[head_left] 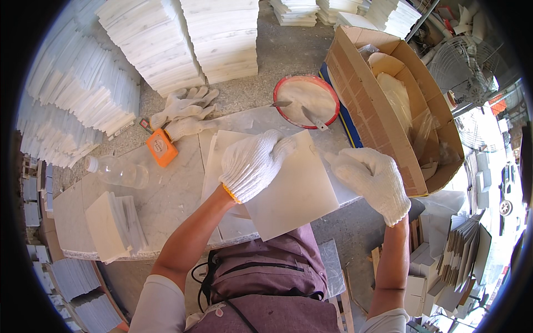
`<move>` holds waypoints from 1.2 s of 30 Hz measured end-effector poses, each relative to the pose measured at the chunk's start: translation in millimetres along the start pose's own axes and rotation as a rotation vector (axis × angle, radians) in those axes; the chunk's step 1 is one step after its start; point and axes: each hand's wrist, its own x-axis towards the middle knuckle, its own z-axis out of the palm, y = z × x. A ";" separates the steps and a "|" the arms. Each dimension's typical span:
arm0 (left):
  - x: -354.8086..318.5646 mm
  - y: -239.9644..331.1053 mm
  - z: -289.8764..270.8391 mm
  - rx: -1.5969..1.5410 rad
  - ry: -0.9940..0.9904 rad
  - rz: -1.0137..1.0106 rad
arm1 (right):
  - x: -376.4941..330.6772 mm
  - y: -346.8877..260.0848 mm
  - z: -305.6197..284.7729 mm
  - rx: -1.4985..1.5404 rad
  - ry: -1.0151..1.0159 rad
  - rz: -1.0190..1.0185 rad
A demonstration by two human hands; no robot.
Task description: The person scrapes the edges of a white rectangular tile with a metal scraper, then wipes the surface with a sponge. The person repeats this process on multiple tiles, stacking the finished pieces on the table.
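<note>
While a white tile (300,191) is pinched in the left grip (255,164) over the worktop (172,205), with the right grip (376,180) loosely curled, contents indeterminable, lifting is judged done and release not yet made.

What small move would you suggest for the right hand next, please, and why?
I would probably bring the right hand in to steady the pale tile by its right edge. Only the left hand seems to be on it, near the top, while the tile's lower edge appears to reach past the front of the table. The right hand is already close beside that edge.
</note>
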 end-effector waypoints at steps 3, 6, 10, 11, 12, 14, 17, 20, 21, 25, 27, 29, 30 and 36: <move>-0.4 -0.8 0.4 0.008 -0.007 0.002 | -1.3 -1.0 0.3 0.006 0.001 0.001; -0.8 -0.7 -0.5 0.008 -0.024 -0.011 | -1.1 -2.5 -0.3 -0.025 -0.008 -0.014; 0.0 0.3 -1.2 -0.050 -0.036 -0.018 | -1.9 -4.5 -0.8 -0.034 -0.006 -0.003; 0.1 1.2 -1.8 -0.070 -0.037 -0.021 | -2.0 -3.8 -0.9 -0.037 -0.005 -0.006; 0.0 0.6 -1.0 -0.063 -0.037 -0.023 | -2.0 -3.0 -1.0 -0.040 -0.004 -0.009; -0.3 -1.3 1.4 -0.052 -0.038 -0.028 | -2.3 -1.2 -0.5 -0.039 0.003 -0.024; 0.0 0.4 -0.9 -0.021 -0.055 -0.036 | -2.4 0.6 -0.3 -0.040 0.010 -0.042; -0.5 -1.9 0.7 -0.042 -0.048 -0.016 | -2.0 1.1 0.0 -0.028 0.007 -0.040; -0.8 -2.4 1.0 -0.046 -0.046 -0.014 | -2.0 1.1 0.0 -0.021 0.005 -0.037; -1.2 -7.3 5.7 -0.056 -0.035 -0.003 | -2.6 -0.4 -0.5 -0.038 0.005 -0.019; -1.4 -7.6 5.6 -0.056 -0.037 -0.008 | -2.8 -1.6 -1.6 -0.039 -0.003 -0.007; -0.2 -5.3 4.2 -0.064 -0.053 -0.017 | -4.3 6.2 -1.6 0.021 0.025 -0.057; 0.3 -3.4 2.7 -0.047 -0.066 -0.028 | -6.1 9.4 -1.6 0.051 0.038 -0.082; -2.4 -6.7 4.4 -0.019 -0.050 -0.004 | -33.5 48.0 6.6 0.471 0.122 0.143</move>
